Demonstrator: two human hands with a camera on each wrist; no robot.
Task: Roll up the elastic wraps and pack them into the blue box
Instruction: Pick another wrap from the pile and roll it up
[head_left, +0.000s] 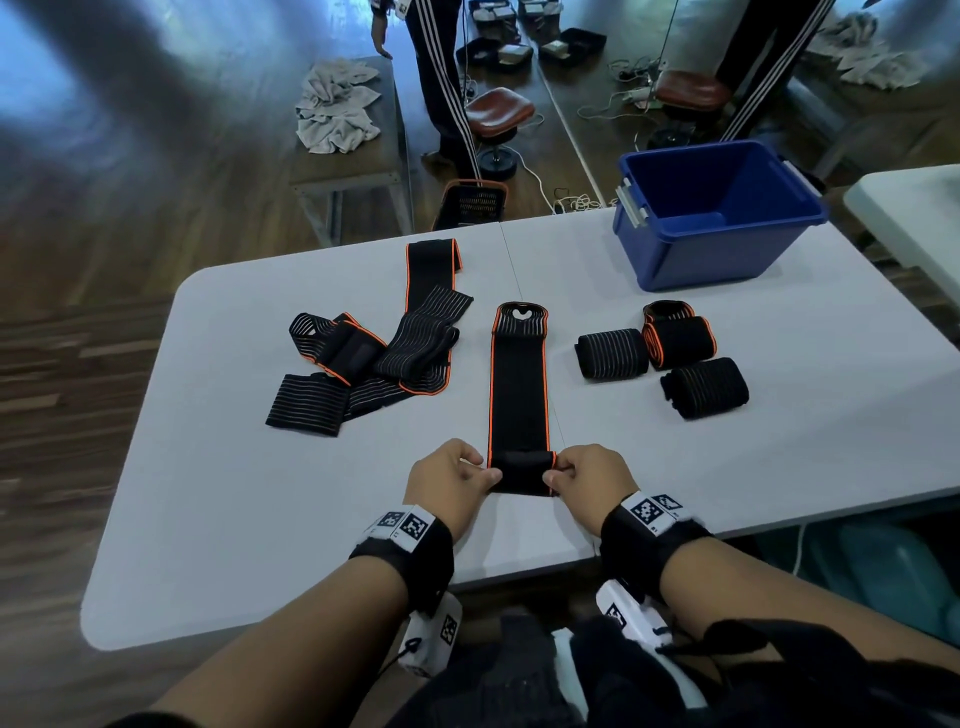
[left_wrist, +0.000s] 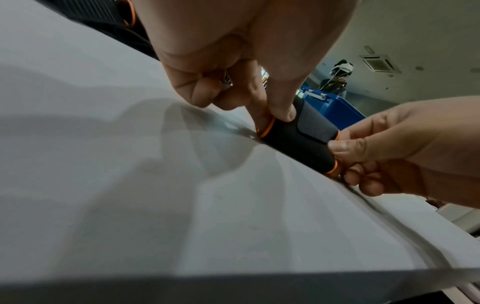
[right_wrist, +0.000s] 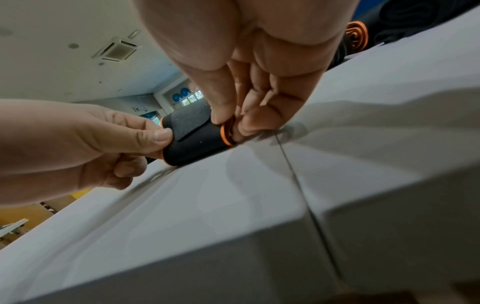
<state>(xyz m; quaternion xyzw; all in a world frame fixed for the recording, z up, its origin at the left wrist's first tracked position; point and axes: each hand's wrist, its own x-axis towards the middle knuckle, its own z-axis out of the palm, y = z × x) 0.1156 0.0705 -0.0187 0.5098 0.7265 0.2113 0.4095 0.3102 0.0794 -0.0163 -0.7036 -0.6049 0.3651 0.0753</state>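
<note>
A black elastic wrap (head_left: 519, 384) with orange edges lies stretched out lengthwise on the grey table (head_left: 260, 519). Its near end is curled into a small roll (left_wrist: 298, 135) (right_wrist: 194, 137). My left hand (head_left: 452, 480) pinches the roll's left end and my right hand (head_left: 587, 478) pinches its right end. Three rolled wraps (head_left: 662, 353) sit to the right. A heap of loose wraps (head_left: 374, 353) lies to the left. The open blue box (head_left: 717, 213) stands at the table's far right with nothing visible inside it.
A black basket (head_left: 472, 205) sits on the floor past the table's far edge. Behind it are a bench with grey cloths (head_left: 337, 109), a brown stool (head_left: 498, 111) and a standing person's legs (head_left: 441, 78). Another white table (head_left: 914, 218) adjoins on the right.
</note>
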